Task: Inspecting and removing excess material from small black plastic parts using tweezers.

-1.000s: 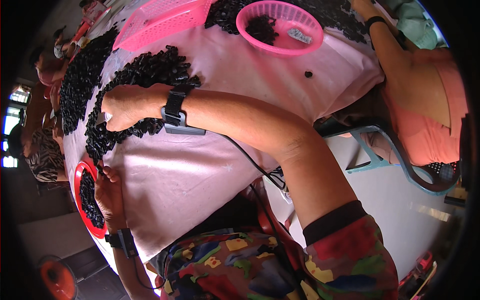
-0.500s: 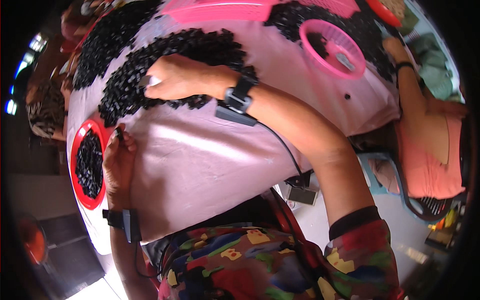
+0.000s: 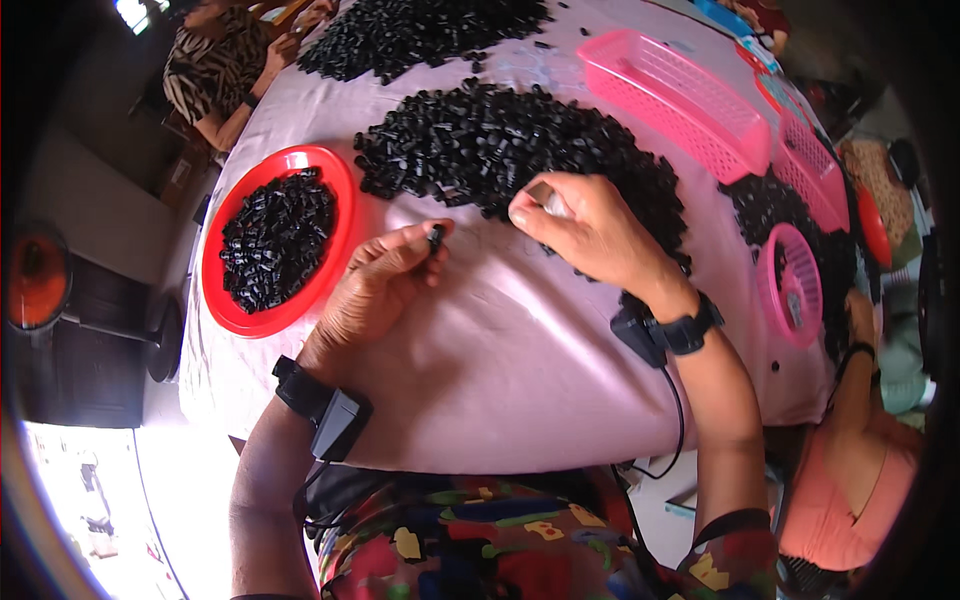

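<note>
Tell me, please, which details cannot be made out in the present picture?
In the head view:
Whitish item: partly covered by the right hand; kind unclear.
Small black piece: too small, partly covered by the left hand; exact shape unclear.
Red bowl: bottom hidden under black pieces.
Far black heap: cut off by the upper edge.

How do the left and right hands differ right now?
The left hand pinches a small black piece; the right hand grips a pale item, its kind unclear. The left hand is beside the red dish; the right overlaps the black pile in this view. The left's fingers point rightward, the right's leftward. Both have black straps on their wrists.
</note>
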